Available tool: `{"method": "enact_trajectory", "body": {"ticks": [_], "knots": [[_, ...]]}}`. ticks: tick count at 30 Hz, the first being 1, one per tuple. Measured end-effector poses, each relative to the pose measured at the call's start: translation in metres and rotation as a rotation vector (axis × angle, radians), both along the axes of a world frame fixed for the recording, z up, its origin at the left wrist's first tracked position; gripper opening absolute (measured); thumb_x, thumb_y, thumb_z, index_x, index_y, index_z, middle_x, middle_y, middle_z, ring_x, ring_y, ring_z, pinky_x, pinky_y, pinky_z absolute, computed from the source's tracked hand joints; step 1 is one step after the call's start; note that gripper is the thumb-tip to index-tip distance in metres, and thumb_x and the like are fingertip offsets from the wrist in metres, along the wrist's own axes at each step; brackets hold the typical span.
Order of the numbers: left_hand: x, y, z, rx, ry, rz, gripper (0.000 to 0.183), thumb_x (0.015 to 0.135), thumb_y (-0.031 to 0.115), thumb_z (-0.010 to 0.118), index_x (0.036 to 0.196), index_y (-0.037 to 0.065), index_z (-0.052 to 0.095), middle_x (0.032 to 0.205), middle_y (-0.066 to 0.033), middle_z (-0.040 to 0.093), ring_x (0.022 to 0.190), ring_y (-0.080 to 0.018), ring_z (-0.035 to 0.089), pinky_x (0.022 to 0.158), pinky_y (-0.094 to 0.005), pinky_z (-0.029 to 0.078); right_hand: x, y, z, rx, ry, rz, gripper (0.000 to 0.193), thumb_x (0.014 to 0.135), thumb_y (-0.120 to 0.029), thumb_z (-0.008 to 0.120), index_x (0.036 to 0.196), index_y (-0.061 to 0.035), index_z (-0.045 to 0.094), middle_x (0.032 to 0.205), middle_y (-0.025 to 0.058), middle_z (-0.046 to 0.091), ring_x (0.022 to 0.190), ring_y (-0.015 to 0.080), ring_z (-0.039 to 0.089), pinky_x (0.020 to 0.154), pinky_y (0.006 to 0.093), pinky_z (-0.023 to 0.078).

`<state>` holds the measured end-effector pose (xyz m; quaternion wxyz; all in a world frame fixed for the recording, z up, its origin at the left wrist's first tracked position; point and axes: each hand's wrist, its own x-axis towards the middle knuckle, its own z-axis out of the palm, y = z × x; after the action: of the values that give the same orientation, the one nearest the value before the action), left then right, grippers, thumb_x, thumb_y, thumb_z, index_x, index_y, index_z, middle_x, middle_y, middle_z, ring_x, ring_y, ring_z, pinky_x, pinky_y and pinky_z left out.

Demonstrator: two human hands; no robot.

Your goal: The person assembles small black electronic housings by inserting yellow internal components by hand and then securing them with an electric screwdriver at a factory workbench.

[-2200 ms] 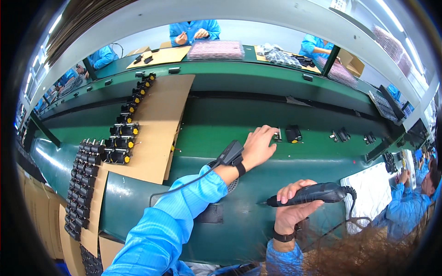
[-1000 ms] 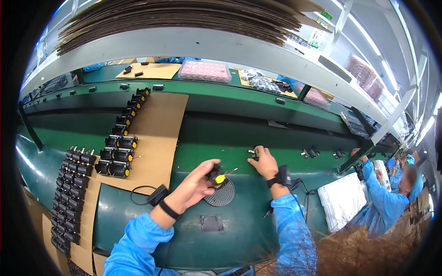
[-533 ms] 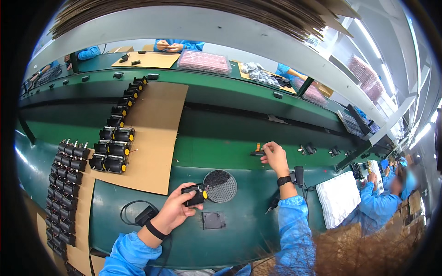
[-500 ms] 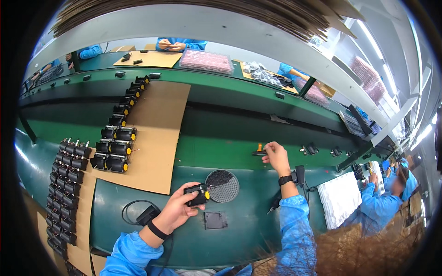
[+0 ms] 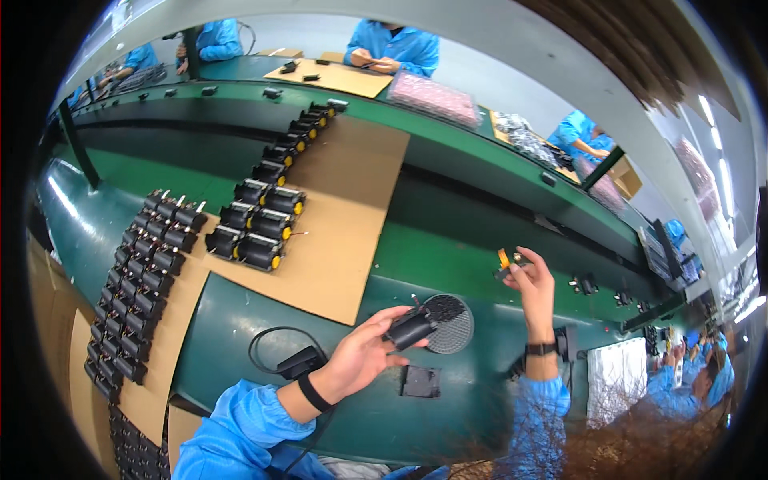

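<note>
In my left hand (image 5: pixel 362 358) is a black cylindrical housing (image 5: pixel 410 330), held tilted above the bench, with the fingers behind it and the thumb along its upper side. My right hand (image 5: pixel 534 288) is raised further right, its thumb and forefinger pinched on a small black part with an orange tab (image 5: pixel 504 259). The two held pieces are well apart. Just beyond the housing lies a round grey dish (image 5: pixel 459 342) with many tiny black pieces heaped at one side. A flat black square plate (image 5: pixel 421 382) rests on the bench below the housing.
Rows of black housings with yellow ends (image 5: pixel 260 252) stand on cardboard (image 5: pixel 336 276); more housings (image 5: pixel 138 296) line the left. A black box with a cable (image 5: pixel 300 362) lies by my left wrist. A white sheet (image 5: pixel 616 382) is at right. Co-workers sit across the green shelf.
The whole view has shifted and tilted. The housing in my left hand is turned so its yellow end no longer shows. My right hand has tipped the orange-tabbed part.
</note>
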<state>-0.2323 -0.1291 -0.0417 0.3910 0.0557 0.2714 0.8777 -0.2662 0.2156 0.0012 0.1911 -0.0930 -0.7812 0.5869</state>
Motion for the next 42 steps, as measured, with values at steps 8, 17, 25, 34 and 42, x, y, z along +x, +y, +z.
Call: {"method": "enact_trajectory", "body": {"ticks": [8,17,25,34,42], "knots": [[0.004,0.005,-0.002,-0.024,0.127,0.096,0.055,0.1,0.009,0.058,0.152,0.009,0.038,0.155,-0.0107,0.038,0.14,-0.0295,0.048,0.108,-0.044,0.045,0.097,-0.139,0.015,-0.325,-0.034,0.106,0.038,0.089,0.004,0.072,0.125,0.0003,0.059,0.099,0.0069,0.071,0.086,0.0117,0.068,0.076,0.0246,0.055],[0.013,0.01,-0.002,-0.043,0.213,0.138,0.066,0.091,-0.005,0.065,0.151,0.008,0.038,0.154,-0.0093,0.036,0.142,-0.0241,0.043,0.117,-0.0407,0.039,0.107,-0.147,-0.008,-0.276,-0.103,0.118,0.032,0.089,0.006,0.072,0.117,-0.0028,0.058,0.095,0.0053,0.07,0.086,0.0106,0.067,0.078,0.0238,0.054],[0.016,0.015,-0.008,-0.05,0.275,0.116,0.069,0.089,-0.006,0.07,0.15,0.006,0.039,0.151,-0.0087,0.04,0.141,-0.0221,0.043,0.114,-0.036,0.042,0.106,-0.148,-0.012,-0.357,-0.044,0.144,0.036,0.087,0.008,0.074,0.117,0.0001,0.055,0.099,0.0084,0.07,0.09,0.0125,0.069,0.079,0.0251,0.057],[0.022,0.018,-0.009,-0.237,0.565,0.222,0.067,0.09,-0.004,0.071,0.15,0.005,0.042,0.151,-0.0084,0.036,0.14,-0.0234,0.045,0.114,-0.0372,0.044,0.111,-0.149,-0.014,-0.208,-0.057,0.071,0.033,0.086,0.007,0.077,0.11,0.001,0.055,0.094,0.0108,0.071,0.087,0.0143,0.072,0.079,0.0275,0.059],[0.027,0.015,0.002,-0.602,0.931,0.323,0.059,0.094,0.004,0.071,0.149,0.002,0.048,0.142,-0.0098,0.049,0.131,-0.0207,0.053,0.107,-0.0371,0.05,0.111,-0.144,-0.02,-0.2,-0.001,0.124,0.042,0.081,0.004,0.083,0.116,-0.0001,0.058,0.1,0.0084,0.067,0.086,0.0122,0.067,0.077,0.0265,0.057]]}}
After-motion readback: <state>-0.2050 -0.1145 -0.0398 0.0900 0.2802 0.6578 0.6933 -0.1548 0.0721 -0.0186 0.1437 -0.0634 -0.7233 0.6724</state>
